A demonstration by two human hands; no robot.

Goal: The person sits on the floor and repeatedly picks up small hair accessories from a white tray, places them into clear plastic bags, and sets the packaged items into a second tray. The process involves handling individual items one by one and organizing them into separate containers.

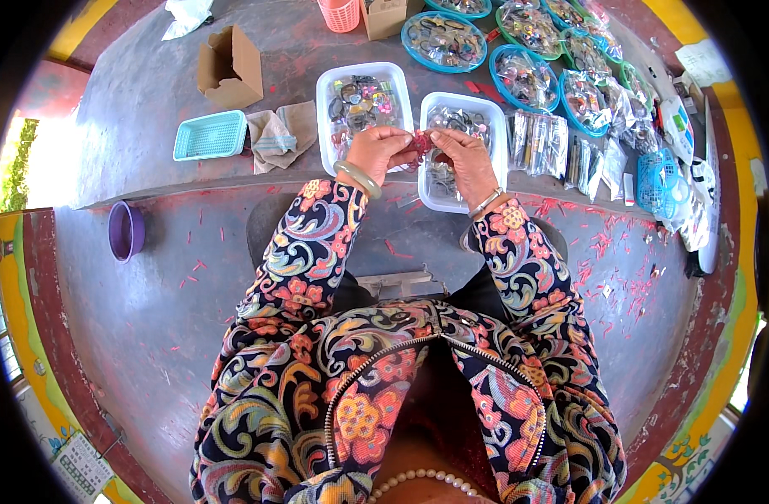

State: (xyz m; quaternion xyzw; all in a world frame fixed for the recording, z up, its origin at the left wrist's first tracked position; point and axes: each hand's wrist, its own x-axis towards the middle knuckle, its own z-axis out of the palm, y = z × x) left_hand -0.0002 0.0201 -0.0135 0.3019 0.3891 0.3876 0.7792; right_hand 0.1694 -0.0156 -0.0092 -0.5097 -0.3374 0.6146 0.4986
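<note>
My left hand [376, 153], with a pale bangle at its wrist, pinches one side of a small dark red lacy-looking piece [419, 144]. My right hand [468, 168] has its fingertips closed on the opposite side, so the piece spans the gap between both hands. Its exact kind is too small to make out. Beneath my left hand stands a white tray [322, 109] of small dark, pink and clear-wrapped items. Under my right hand is a second white tray [502, 139], also holding small wrapped pieces; my fingers cover part of both trays.
Left on the table are a mint-green basket [208, 136], a folded grey-brown cloth [284, 134] and a cardboard box [231, 67]. Blue and green round trays [491, 65] of wrapped items crowd the right, beside clear packets [538, 143]. A purple bucket [127, 230] stands on the littered floor.
</note>
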